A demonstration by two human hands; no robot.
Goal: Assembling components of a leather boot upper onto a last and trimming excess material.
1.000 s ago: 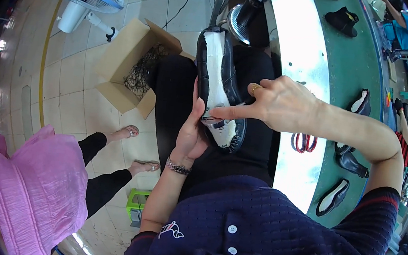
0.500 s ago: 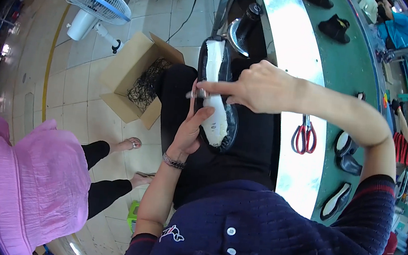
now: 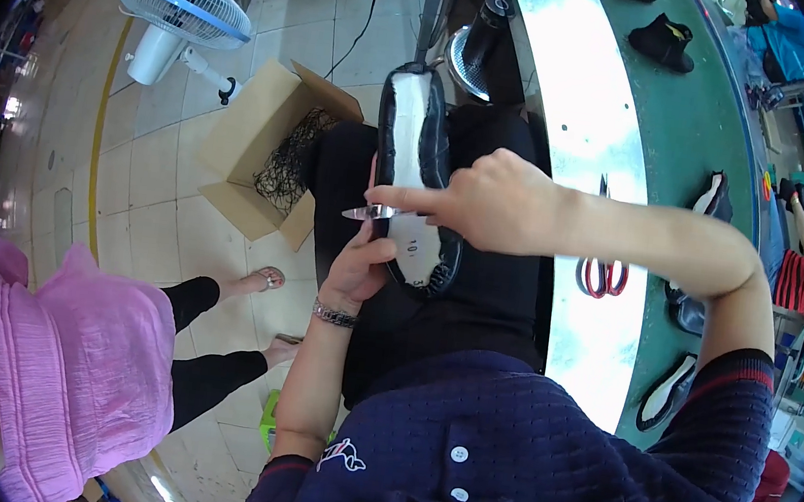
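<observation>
Upside down above my lap is a black shoe (image 3: 410, 128), its pale underside facing up and its black edges folded in around it. My left hand (image 3: 358, 266) grips its left side near the lower end, thumb on the underside. Across the shoe reaches my right hand (image 3: 502, 203), index finger stretched out to the left and the other fingers curled. It holds a knife (image 3: 364, 213), whose short silver blade lies flat over the underside and points past the shoe's left edge. The knife's handle is hidden in my right hand.
Red-handled scissors (image 3: 603, 278) lie on the shiny metal ledge (image 3: 589, 352) to my right. Beyond it, a green belt (image 3: 679, 124) carries several black shoes. At left are a cardboard box (image 3: 252, 219) of black cords, a fan (image 3: 184, 8) and a person in pink (image 3: 99, 345).
My right hand and the knife have moved down along the shoe toward its lower end. The shoe has shifted slightly left, and the person in pink has moved a little.
</observation>
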